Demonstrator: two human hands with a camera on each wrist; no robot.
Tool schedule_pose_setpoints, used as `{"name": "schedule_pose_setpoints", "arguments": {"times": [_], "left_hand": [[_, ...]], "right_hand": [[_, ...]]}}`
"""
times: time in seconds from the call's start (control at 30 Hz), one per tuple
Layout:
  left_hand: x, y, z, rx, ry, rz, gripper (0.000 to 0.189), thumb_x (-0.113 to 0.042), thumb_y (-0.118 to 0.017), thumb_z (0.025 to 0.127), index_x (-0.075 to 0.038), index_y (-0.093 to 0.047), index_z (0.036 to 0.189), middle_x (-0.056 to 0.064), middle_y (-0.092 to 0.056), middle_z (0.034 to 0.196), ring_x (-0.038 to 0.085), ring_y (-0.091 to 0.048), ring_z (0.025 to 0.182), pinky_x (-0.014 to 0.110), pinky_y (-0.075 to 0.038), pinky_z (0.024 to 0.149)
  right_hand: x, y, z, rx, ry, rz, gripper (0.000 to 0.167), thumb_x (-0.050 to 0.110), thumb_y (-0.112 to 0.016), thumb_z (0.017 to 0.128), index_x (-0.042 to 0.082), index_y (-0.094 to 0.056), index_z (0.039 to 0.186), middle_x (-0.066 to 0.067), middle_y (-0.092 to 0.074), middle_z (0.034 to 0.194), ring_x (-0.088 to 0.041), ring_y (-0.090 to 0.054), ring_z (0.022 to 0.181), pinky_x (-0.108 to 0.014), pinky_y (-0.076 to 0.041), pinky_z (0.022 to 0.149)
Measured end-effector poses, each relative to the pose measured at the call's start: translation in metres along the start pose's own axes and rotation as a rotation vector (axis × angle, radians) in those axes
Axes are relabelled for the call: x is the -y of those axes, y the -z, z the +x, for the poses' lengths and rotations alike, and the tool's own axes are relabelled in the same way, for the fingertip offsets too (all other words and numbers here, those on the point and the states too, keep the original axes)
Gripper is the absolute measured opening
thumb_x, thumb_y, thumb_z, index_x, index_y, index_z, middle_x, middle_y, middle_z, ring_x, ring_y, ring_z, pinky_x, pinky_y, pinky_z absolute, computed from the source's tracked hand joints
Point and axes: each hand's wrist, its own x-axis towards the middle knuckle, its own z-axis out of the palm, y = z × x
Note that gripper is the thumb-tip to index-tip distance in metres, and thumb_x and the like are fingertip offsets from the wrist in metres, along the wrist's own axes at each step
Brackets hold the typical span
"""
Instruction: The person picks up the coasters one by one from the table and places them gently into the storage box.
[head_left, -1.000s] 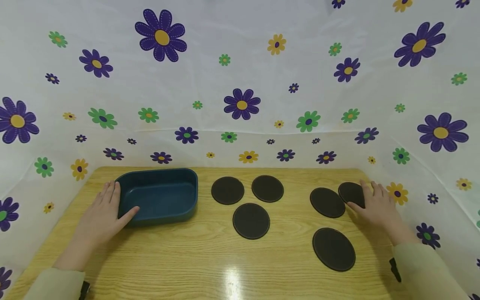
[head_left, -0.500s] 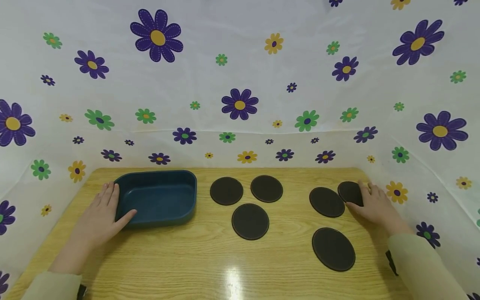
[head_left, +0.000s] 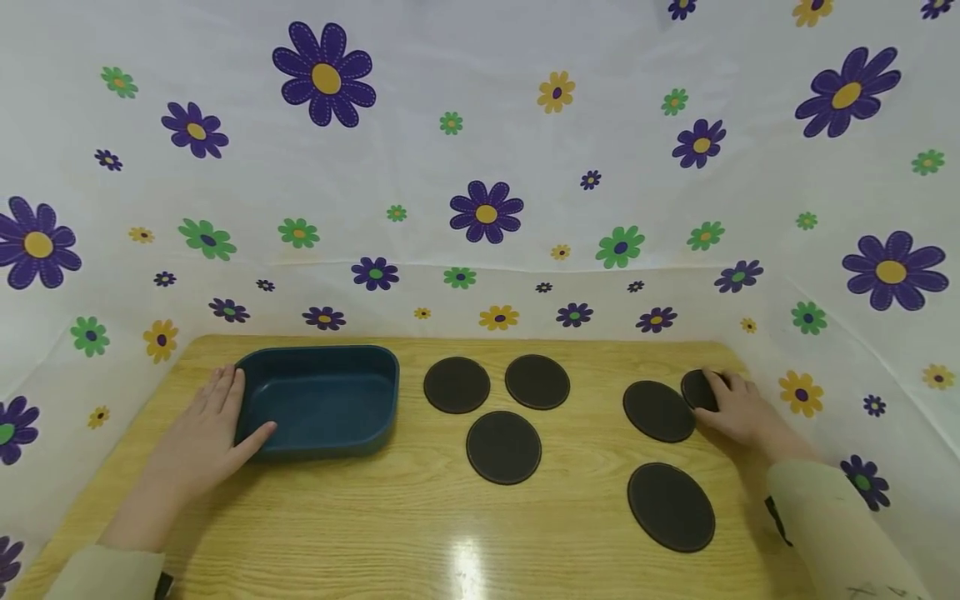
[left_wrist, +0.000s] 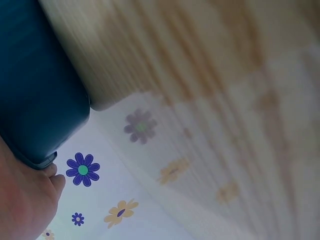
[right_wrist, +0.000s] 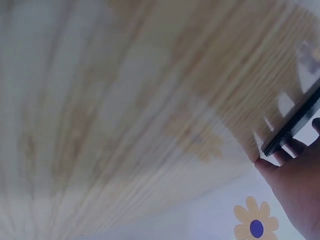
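Observation:
At the left stands a dark blue rectangular tub (head_left: 322, 408), its inside bare. My left hand (head_left: 198, 437) rests along its left side, fingers straight and the thumb laid over the front left corner. In the left wrist view that hand (left_wrist: 22, 205) touches the tub's rim. At the far right my right hand (head_left: 738, 412) spans a round black coaster (head_left: 697, 392), thumb at the near edge and fingers bent over the far part, covering its right side. In the right wrist view the coaster (right_wrist: 295, 122) shows edge-on at the fingers.
Beside the held one lies another black coaster (head_left: 659, 411), with one more coaster (head_left: 671, 507) nearer the front. Three others, including a front coaster (head_left: 503, 447), form a group mid-table. A flowered white cloth (head_left: 420, 167) encloses the wooden table (head_left: 360, 525) at back and sides.
My right hand has shifted slightly left over the coaster, its fingers more bent and covering more of it. The left hand stays at the tub. The head view sways a little.

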Motion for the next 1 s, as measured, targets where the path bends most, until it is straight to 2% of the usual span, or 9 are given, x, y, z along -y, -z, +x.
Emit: {"name": "schedule_pose_setpoints", "arguments": {"times": [0.23,0.53,0.77,1.0], "left_hand": [[0.0,0.0,0.001,-0.024,-0.017,0.008,0.101,-0.057,-0.052,0.107,0.016,-0.01,0.163,0.04,-0.01,0.171,0.053,-0.006,0.163,0.055,0.001,0.136],[0.0,0.001,-0.001,-0.004,-0.02,0.022,0.102,-0.057,-0.053,0.107,0.015,-0.01,0.164,0.039,-0.012,0.171,0.053,-0.011,0.162,0.049,0.005,0.137],[-0.001,0.003,-0.002,-0.019,-0.036,0.02,0.101,-0.056,-0.054,0.106,0.015,-0.012,0.163,0.039,-0.015,0.171,0.052,-0.012,0.162,0.045,0.007,0.136],[-0.003,0.004,-0.003,-0.011,-0.033,0.013,0.101,-0.057,-0.054,0.106,0.015,-0.011,0.164,0.038,-0.014,0.171,0.052,-0.012,0.162,0.049,0.003,0.137]], "right_hand": [[-0.001,0.0,0.001,-0.012,-0.014,-0.006,0.088,0.037,-0.066,0.098,-0.015,-0.028,0.158,-0.052,-0.031,0.147,-0.071,-0.033,0.129,-0.08,-0.044,0.099],[-0.005,0.003,0.005,-0.018,-0.01,-0.054,0.091,0.041,-0.072,0.093,-0.016,-0.036,0.154,-0.051,-0.04,0.133,-0.068,-0.042,0.12,-0.074,-0.048,0.092],[-0.005,0.008,0.003,-0.02,-0.018,-0.058,0.093,0.043,-0.072,0.092,-0.017,-0.036,0.153,-0.051,-0.04,0.128,-0.065,-0.043,0.115,-0.072,-0.049,0.088],[0.002,0.017,0.001,-0.032,-0.012,-0.059,0.091,0.044,-0.069,0.092,-0.016,-0.037,0.152,-0.051,-0.039,0.128,-0.065,-0.041,0.117,-0.073,-0.049,0.09]]}}
